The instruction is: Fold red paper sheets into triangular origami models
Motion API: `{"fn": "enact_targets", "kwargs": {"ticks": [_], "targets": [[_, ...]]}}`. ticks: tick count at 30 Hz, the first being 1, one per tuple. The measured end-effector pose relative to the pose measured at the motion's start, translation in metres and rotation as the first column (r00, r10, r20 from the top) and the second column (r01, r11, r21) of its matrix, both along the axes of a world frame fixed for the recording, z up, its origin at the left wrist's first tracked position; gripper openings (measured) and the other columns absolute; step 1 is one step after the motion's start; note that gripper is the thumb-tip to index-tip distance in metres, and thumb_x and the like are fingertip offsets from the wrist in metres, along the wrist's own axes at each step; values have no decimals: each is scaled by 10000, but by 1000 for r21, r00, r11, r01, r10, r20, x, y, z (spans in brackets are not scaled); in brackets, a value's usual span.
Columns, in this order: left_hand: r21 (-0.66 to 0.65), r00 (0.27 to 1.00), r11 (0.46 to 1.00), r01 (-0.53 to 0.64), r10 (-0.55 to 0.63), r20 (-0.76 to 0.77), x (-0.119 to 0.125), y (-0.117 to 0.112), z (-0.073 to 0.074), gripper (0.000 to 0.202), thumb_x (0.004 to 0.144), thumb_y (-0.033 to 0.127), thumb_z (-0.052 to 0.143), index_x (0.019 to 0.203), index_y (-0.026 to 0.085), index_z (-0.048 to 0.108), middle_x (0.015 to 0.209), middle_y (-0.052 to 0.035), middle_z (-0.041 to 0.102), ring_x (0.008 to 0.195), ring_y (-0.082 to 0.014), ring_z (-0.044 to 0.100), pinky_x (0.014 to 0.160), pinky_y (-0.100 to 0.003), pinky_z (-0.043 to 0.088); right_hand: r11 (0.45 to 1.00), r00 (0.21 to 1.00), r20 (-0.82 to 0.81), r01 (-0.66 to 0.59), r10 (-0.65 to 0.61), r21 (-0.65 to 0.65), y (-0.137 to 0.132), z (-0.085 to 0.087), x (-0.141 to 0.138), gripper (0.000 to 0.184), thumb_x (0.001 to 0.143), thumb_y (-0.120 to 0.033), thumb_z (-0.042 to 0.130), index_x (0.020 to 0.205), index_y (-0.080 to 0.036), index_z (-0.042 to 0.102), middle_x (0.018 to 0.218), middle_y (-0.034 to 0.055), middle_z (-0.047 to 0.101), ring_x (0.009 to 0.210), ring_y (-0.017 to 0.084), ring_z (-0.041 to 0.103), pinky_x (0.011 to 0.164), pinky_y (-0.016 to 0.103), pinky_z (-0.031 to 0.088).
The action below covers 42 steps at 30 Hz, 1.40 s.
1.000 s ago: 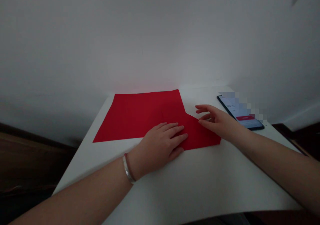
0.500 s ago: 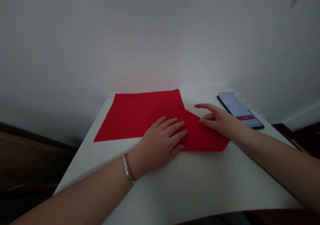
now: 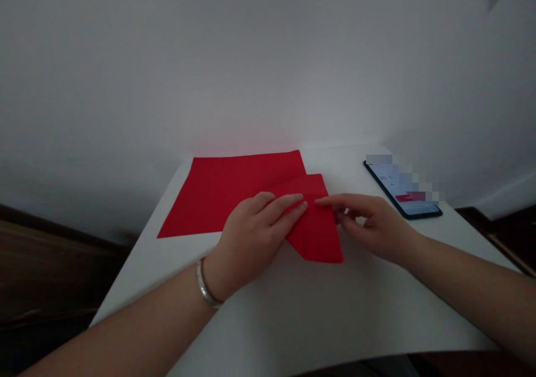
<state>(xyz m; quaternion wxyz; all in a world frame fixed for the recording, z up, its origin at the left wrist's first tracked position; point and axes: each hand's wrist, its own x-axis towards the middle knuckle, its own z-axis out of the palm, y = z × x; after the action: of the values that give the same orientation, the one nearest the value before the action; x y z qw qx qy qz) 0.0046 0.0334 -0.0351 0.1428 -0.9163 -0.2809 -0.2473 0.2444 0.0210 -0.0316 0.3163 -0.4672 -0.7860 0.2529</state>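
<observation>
A folded piece of red paper [image 3: 318, 232] lies near the middle of the white table, overlapping a larger red sheet [image 3: 218, 192] that is spread flat behind and to its left. My left hand [image 3: 262, 226], with a silver bangle at the wrist, is closed on the left part of the folded piece, fingers together on top; its thumb is hidden. At the right edge of that piece, my right hand [image 3: 368, 220] pinches the paper, index finger on top and thumb lower down by the edge.
A phone [image 3: 412, 216] with a lit screen, partly blurred out, lies on the right side of the white table [image 3: 326, 321]. A pale wall [image 3: 268, 64] rises directly behind the table. Brown wooden furniture [image 3: 46, 259] stands at the left.
The right part of the red paper has been folded over to the left, so its outline is narrower. My left hand's fingers have drawn together; my right hand has lowered onto the new edge.
</observation>
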Motion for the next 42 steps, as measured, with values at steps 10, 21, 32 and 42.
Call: {"fn": "enact_targets", "kwargs": {"ticks": [10,21,32,42], "targets": [[-404,953,882,241,-137,270,-7,19,-6,360,879,93,530,1187,253,624,1239,-37,628,1146,-186,536,1028,-412,417,752,887,446,-213,-118,624,11,0,22,194,866,-237,559,977,-252,717,1006,52,705,940,213,609,830,380,499],[-524,994,851,30,32,108,-4,29,-10,379,872,69,462,1185,211,623,1210,-37,648,1137,-174,570,1024,-372,441,698,786,608,-500,115,513,2,-6,12,175,868,-173,507,889,-153,680,1117,76,709,1055,212,650,792,353,568],[-489,980,869,-80,-20,-196,24,-10,16,462,804,523,629,1090,162,665,1078,-70,688,990,-261,597,910,-457,482,820,768,627,-438,129,368,0,-12,10,240,875,-291,538,979,-139,692,1126,110,700,983,249,672,815,387,550],[-488,962,859,-155,19,-272,24,-8,12,250,929,315,477,988,188,684,1052,-47,697,978,-232,620,899,-442,497,892,805,564,-379,186,248,5,-8,17,360,856,-424,572,1118,-197,669,1145,46,698,1033,232,638,897,425,509]]}}
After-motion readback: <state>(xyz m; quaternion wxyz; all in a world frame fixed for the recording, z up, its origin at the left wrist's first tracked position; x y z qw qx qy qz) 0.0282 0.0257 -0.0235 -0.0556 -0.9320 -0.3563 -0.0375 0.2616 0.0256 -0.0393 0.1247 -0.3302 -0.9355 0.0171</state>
